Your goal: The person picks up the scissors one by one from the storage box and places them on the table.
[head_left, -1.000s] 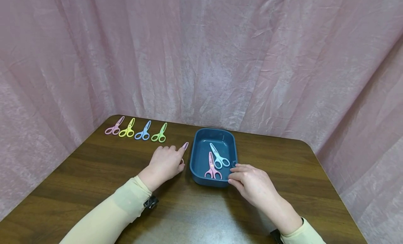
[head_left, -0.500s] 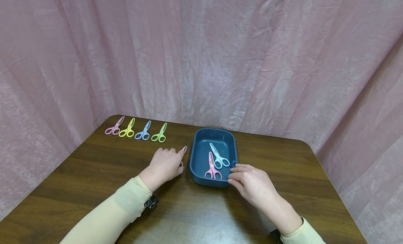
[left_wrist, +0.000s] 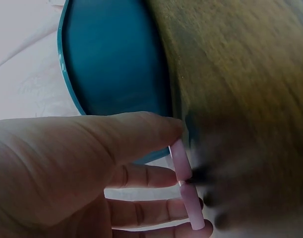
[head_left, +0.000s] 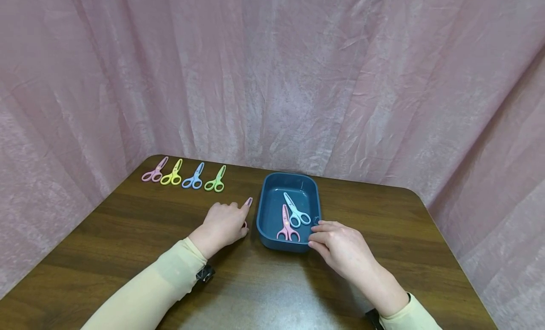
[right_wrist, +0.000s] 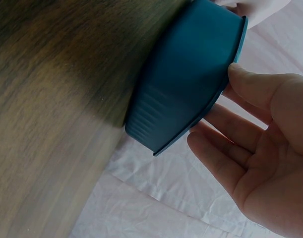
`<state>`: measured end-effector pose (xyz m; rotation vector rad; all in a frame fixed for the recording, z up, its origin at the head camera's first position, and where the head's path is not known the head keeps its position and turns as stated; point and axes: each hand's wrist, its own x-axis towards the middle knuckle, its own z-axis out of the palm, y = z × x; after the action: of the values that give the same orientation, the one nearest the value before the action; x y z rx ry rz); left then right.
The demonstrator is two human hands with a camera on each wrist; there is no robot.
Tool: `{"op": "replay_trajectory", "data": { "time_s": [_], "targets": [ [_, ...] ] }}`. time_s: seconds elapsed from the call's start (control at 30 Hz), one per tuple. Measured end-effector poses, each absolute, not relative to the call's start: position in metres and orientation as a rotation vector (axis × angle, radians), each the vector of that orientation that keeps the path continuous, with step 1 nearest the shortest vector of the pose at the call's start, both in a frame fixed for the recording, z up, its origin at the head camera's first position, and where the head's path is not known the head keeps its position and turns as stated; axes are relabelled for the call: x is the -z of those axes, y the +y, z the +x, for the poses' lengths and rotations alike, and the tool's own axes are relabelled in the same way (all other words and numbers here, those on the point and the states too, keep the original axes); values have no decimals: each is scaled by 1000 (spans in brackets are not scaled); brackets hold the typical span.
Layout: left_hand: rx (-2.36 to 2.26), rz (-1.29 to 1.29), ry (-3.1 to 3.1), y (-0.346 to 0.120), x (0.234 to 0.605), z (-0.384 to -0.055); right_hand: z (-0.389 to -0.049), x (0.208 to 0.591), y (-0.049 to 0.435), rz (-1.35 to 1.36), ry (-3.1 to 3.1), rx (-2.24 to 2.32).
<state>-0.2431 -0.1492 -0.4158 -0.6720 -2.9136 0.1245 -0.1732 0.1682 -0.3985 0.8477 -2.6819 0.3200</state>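
Observation:
My left hand (head_left: 223,226) pinches a pair of purple-pink scissors (head_left: 249,202) just left of the blue box (head_left: 266,240). In the left wrist view, thumb and fingers are at the pink handle (left_wrist: 192,206). My hand covers much of these scissors in the head view. With thumb and fingers, my right hand (head_left: 340,247) holds the box's near right corner; in the right wrist view, the thumb lies at the rim (right_wrist: 230,79). Inside the box lie pink scissors (head_left: 285,221) and light blue scissors (head_left: 294,211), partly overlapping.
Along the table's far left edge lie pink scissors (head_left: 155,170), yellow scissors (head_left: 172,174), blue scissors (head_left: 193,177) and green scissors (head_left: 215,179) in a row. A pink curtain (head_left: 272,84) hangs behind the brown wooden table (head_left: 383,212).
The scissors in my left hand have shifted slightly down and to the left, mostly in the first half second. My right hand and the box hold still.

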Motion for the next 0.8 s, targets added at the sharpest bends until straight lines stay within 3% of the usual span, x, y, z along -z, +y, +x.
{"op": "replay_trajectory", "data": {
  "time_s": [0.8],
  "targets": [
    [-159, -634, -2933, -145, 411, -238, -174, 398, 169, 846, -2692, -332]
  ]
}}
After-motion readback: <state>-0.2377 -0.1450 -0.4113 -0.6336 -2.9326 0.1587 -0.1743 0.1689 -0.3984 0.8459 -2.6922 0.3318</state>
